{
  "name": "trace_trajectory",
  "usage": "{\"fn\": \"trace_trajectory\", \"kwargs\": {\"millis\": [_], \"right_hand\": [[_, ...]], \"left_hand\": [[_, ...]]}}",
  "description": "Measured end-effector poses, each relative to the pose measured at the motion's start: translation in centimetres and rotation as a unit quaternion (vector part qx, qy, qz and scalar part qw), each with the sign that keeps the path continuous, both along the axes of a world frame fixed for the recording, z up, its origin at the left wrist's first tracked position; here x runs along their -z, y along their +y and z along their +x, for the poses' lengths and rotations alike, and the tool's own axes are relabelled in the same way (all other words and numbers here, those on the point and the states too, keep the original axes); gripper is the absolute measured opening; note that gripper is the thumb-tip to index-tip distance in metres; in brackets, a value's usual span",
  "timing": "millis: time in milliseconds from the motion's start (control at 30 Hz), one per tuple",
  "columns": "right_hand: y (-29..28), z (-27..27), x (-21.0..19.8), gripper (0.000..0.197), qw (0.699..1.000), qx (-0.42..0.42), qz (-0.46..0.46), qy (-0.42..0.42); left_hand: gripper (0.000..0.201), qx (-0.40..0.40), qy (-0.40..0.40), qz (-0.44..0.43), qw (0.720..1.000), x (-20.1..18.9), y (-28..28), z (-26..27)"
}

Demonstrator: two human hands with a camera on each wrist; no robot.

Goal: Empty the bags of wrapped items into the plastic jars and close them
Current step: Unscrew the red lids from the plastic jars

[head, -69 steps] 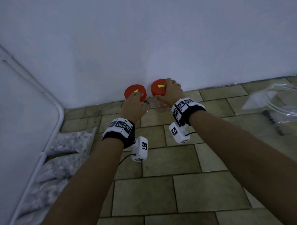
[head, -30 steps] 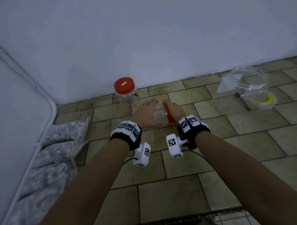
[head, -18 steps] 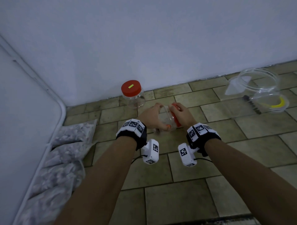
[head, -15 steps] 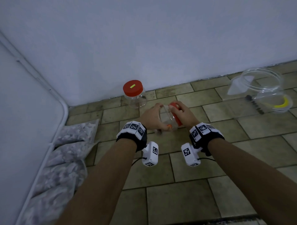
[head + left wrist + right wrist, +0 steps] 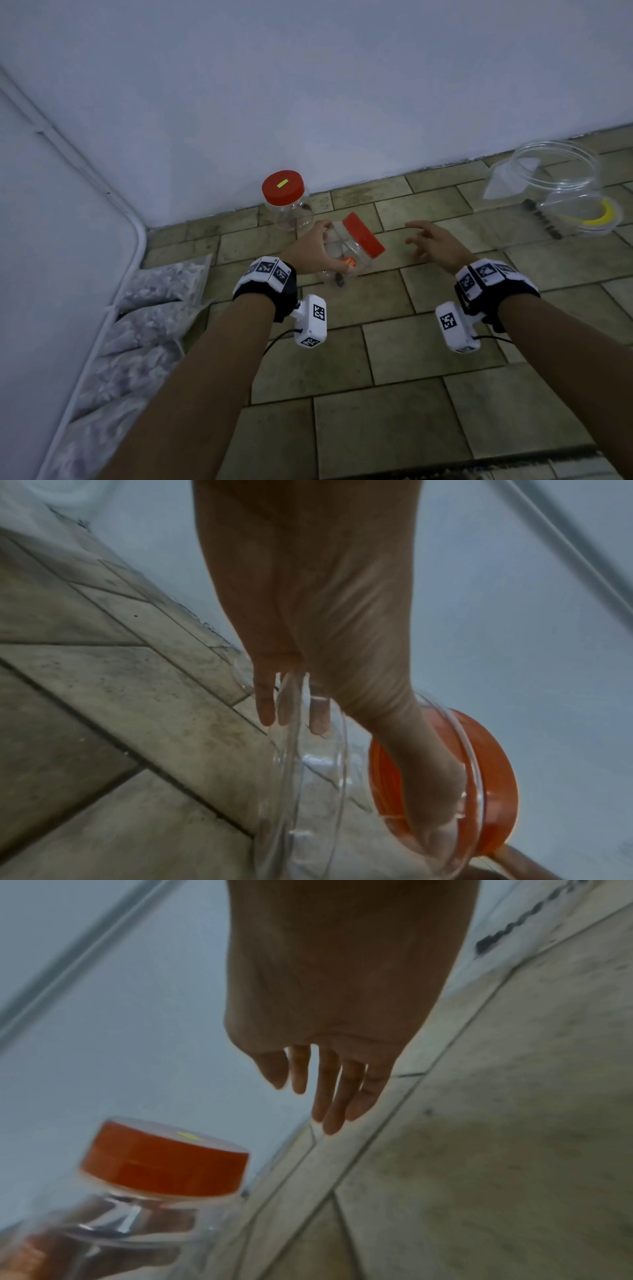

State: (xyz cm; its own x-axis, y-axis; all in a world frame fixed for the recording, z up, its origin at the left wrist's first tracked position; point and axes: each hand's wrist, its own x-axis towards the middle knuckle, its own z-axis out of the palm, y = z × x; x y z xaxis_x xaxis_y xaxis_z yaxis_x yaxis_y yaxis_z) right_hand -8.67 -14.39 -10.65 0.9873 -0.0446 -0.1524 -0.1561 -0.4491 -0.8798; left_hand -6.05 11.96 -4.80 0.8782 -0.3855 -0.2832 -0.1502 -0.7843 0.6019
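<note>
My left hand point(image 5: 317, 248) grips a small clear plastic jar point(image 5: 346, 251) around its body and holds it tilted just above the floor, its red lid point(image 5: 363, 234) pointing up and right. In the left wrist view my fingers point(image 5: 267, 704) wrap the clear jar point(image 5: 308, 777) behind the red lid point(image 5: 493, 777). My right hand point(image 5: 416, 240) hovers open to the right of the lid, touching nothing, its fingers point(image 5: 329, 1096) spread. A second red-lidded jar point(image 5: 287, 200) stands upright by the wall. Clear bags of wrapped items point(image 5: 144, 329) lie at the left.
A large open clear jar point(image 5: 558, 178) stands at the far right with a yellow-rimmed piece point(image 5: 603, 214) and a dark strip point(image 5: 543, 219) beside it. A white wall runs behind, a white panel point(image 5: 51, 257) along the left. The floor is tiled.
The jar came away from the wall toward me in both hands. My right hand has now let go of the red lid and moved right; the left still holds the jar.
</note>
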Motion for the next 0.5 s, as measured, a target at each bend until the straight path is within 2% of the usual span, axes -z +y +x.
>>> {"fn": "trace_trajectory", "kwargs": {"millis": [33, 100, 167, 267, 400, 500], "right_hand": [[0.7, 0.1, -0.9, 0.032, 0.999, -0.004, 0.039, 0.014], [2.3, 0.2, -2.6, 0.056, 0.995, -0.036, 0.070, 0.055], [3.9, 0.4, -3.9, 0.069, 0.990, -0.075, 0.067, 0.101], [5.5, 0.8, -4.3, 0.073, 0.981, -0.104, 0.076, 0.147], [5.9, 1.1, -4.2, 0.066, 0.982, -0.071, 0.138, 0.104], [5.0, 1.2, -3.7, 0.061, 0.976, -0.050, 0.210, 0.034]], "left_hand": [[0.106, 0.004, 0.001, 0.005, 1.000, -0.1, -0.2, 0.0], [0.106, 0.014, 0.001, 0.016, 1.000, -0.3, -0.5, 0.1], [0.104, 0.024, -0.002, 0.023, 0.999, -0.3, -0.7, 0.2], [0.102, 0.036, -0.007, 0.029, 0.999, -0.2, -1.0, 0.4], [0.106, 0.033, 0.011, 0.016, 0.999, 0.0, -0.7, 0.5], [0.109, 0.020, 0.025, -0.007, 0.999, 0.4, -0.4, 0.5]]}}
